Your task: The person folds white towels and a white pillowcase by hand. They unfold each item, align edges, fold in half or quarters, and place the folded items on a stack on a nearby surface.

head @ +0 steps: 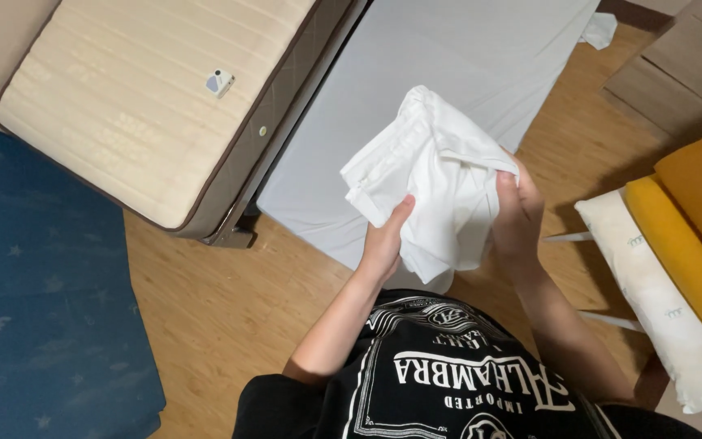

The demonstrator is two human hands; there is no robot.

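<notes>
Left hand (383, 242) and right hand (517, 218) both grip a bunched white cloth (430, 177), held in the air at chest height above the wood floor (221, 301). Grey sheet (448, 73) lies beyond; cream mattress (148, 89) left.

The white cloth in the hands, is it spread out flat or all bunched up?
Bunched up. The white cloth hangs in crumpled folds between the left hand and the right hand, which both grip it above the wooden floor.
</notes>
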